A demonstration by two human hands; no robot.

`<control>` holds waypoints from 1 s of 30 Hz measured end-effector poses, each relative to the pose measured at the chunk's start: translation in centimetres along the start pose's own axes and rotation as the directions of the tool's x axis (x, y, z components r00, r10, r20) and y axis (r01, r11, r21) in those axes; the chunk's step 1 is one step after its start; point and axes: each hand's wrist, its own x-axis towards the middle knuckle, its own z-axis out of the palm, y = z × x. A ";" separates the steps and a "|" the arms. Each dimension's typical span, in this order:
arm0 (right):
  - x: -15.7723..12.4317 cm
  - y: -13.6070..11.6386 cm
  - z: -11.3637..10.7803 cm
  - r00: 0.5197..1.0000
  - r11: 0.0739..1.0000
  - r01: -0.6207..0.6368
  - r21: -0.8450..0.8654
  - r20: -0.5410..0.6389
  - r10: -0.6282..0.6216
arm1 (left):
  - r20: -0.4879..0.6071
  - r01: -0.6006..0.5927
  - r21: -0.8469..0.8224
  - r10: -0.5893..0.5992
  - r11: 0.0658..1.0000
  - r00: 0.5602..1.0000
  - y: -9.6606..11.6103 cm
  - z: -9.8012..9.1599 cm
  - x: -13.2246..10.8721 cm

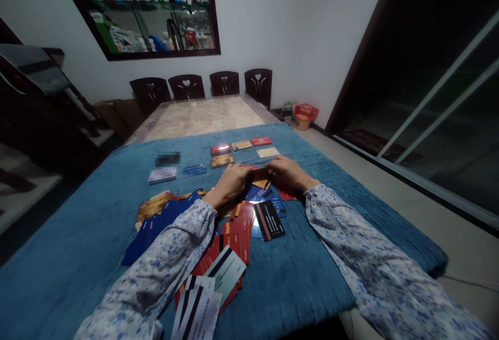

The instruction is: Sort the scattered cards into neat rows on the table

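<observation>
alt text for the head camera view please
A person's left hand and right hand hold cards between them over a blue cloth on a table. Loose cards fan out nearer the camera; small card piles lie beyond.

Blue cloth (89, 199) drapes over the near part of the stone-topped table (202, 114), and look, four dark chairs (187, 94) line its far end! Beyond the table, up on the wall (265, 23), a cabinet (163, 56) packed with bottles (174, 33); past its far right corner, an orange bucket (303, 122); off its right side, dark glass doors (429, 69).
</observation>
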 end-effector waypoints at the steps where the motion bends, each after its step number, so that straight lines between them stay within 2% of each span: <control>1: 0.0 0.1 0.1 1.000 1.000 0.007 0.003 -0.005 -0.007 | -0.001 0.003 0.000 -0.003 1.000 1.000 0.0 0.0 0.0; 8: 0.1 0.5 1.0 0.997 0.999 0.034 -0.028 -0.063 -0.036 | -0.007 0.000 -0.015 0.000 1.000 1.000 -0.3 0.2 0.1; 14: 0.2 0.0 1.1 0.994 0.997 -0.063 -0.050 -0.091 0.058 | -0.048 0.060 -0.050 -0.062 0.997 0.997 -0.6 0.5 0.1; 22: 0.0 -0.7 1.0 0.992 0.990 -0.100 -0.099 -0.081 0.092 | -0.048 0.095 -0.041 -0.097 0.995 0.994 0.0 0.6 -0.1; 30: -0.2 -0.7 1.6 0.995 0.991 -0.089 -0.097 -0.049 0.084 | -0.022 0.124 0.036 -0.124 0.992 0.992 0.5 0.5 -0.3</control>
